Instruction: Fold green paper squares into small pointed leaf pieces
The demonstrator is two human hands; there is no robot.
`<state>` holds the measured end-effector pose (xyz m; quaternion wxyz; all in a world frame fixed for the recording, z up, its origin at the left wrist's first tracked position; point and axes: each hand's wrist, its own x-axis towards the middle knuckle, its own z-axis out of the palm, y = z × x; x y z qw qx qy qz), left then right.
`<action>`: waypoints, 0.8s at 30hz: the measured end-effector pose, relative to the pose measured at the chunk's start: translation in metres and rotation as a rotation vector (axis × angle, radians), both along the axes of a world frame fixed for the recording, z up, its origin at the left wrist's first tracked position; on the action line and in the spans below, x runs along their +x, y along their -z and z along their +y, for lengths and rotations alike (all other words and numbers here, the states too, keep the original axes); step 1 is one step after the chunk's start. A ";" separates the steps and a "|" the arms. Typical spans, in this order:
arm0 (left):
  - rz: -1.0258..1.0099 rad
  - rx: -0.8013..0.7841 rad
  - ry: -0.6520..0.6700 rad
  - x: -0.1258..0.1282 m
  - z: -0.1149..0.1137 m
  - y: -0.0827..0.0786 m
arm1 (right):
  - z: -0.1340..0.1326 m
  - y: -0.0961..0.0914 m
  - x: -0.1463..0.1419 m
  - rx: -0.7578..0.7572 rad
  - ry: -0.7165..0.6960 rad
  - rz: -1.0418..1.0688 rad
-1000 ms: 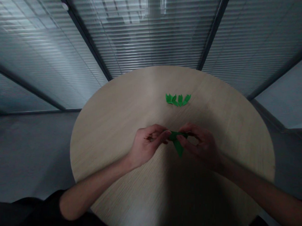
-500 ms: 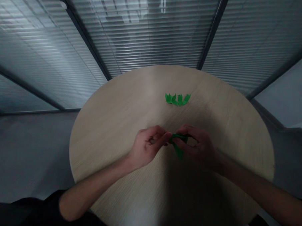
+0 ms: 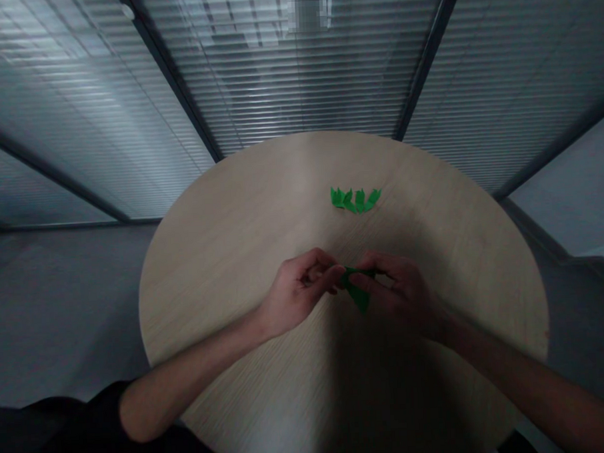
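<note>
Closest in, a small piece of green paper (image 3: 359, 296) pinched between both hands over the middle of the table, its upper part bent into a narrow band and one pointed end hanging toward the wood, any contact with the tabletop impossible to make out; left hand (image 3: 301, 293) curled and closed, fingertips clamped on the paper's left side; right hand (image 3: 400, 294) clenched in a matching pinch on its right side, finger-by-finger contact lost in shadow; work in hand, by the look of it, a fingertip folding or shaping of this one piece; next move calling for both pinches to stay firm and for slow, even pressure along the bend, the paper being small and mostly covered by the fingers; behind the wrists, bare left forearm (image 3: 188, 372) and right forearm (image 3: 508, 371) reaching in from the lower corners, a black sleeve (image 3: 55, 431) at the lower left; beneath and around them, a round pale wood-grain tabletop (image 3: 209, 277), dark shadow across its near half; farther out on that tabletop, a tight row of about four leaf-shaped green paper pieces (image 3: 355, 199), overlapping or just touching, well apart from both hands; beyond the table edge, grey floor (image 3: 50, 311) at the left; farthest, a glass partition with horizontal blinds (image 3: 295, 73) and dark metal frames
</note>
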<state>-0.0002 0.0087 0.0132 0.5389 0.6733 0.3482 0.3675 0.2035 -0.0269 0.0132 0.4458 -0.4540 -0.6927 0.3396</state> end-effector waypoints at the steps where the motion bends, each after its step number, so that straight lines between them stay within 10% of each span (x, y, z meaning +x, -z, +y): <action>1: 0.018 -0.009 0.009 0.000 0.000 -0.001 | 0.000 0.000 0.000 0.003 -0.007 0.005; 24: 0.049 -0.058 0.017 0.002 -0.001 0.000 | 0.003 0.005 0.003 -0.064 -0.039 -0.039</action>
